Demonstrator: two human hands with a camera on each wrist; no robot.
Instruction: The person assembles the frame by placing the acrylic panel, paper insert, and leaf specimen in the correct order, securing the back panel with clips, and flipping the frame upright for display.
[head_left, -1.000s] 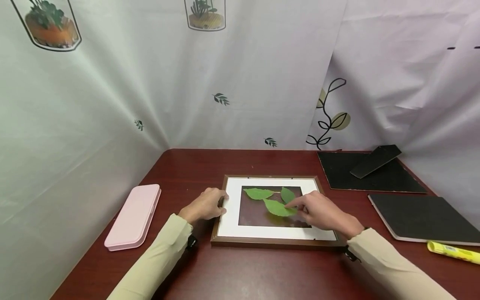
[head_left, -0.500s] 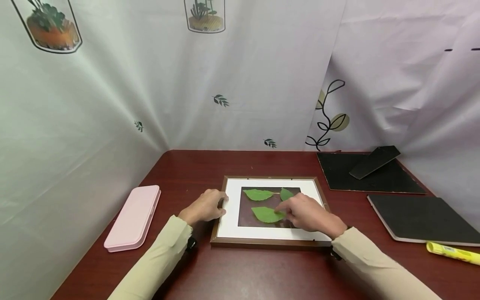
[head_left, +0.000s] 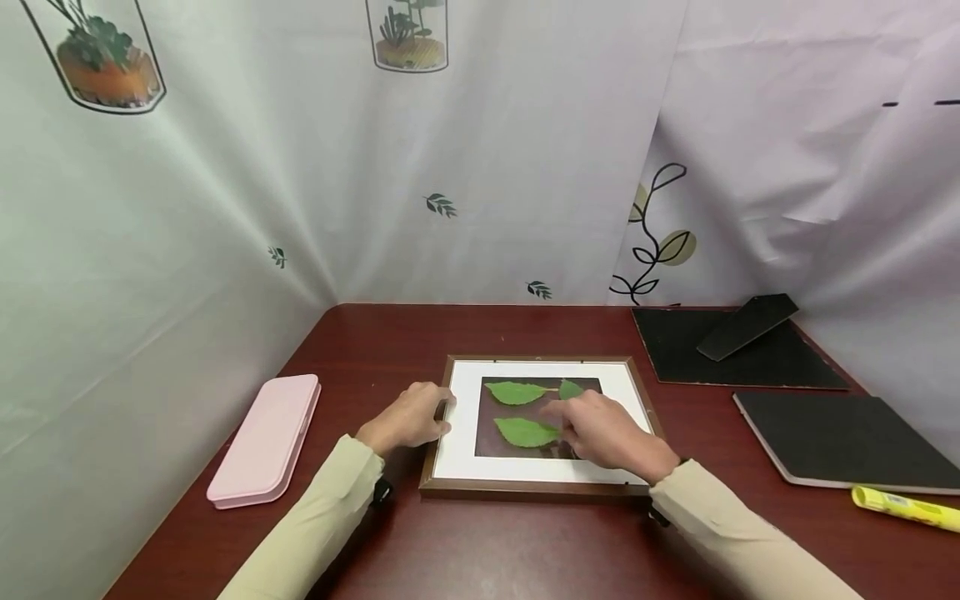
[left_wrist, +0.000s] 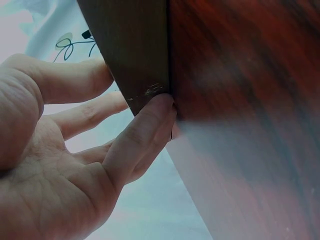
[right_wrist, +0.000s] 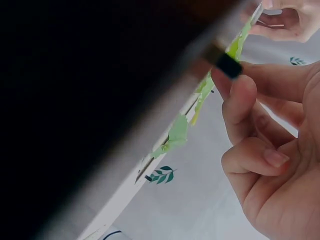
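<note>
A brown picture frame (head_left: 536, 487) with a white mat lies flat on the table. Behind its dark window are three green leaves: one upper left (head_left: 517, 392), one lower (head_left: 527, 432), and a smaller leaf (head_left: 570, 388), partly covered by my right hand. My left hand (head_left: 411, 414) holds the frame's left side; in the left wrist view its fingers lean on the frame's outer edge (left_wrist: 135, 50). My right hand (head_left: 609, 429) is over the window's right part, index finger extended near the lower leaf, other fingers bent, nothing held. Whether the fingertip touches is unclear.
A pink case (head_left: 266, 442) lies to the left. At right are a black backing board (head_left: 675, 346) with a raised stand leg (head_left: 746, 329), a dark notebook (head_left: 847, 442) and a yellow tube (head_left: 903, 507). Printed cloth (head_left: 480, 167) hangs behind.
My right hand has moved left, and the lower leaf has slid left away from the small leaf. My left hand stays at the frame's left side.
</note>
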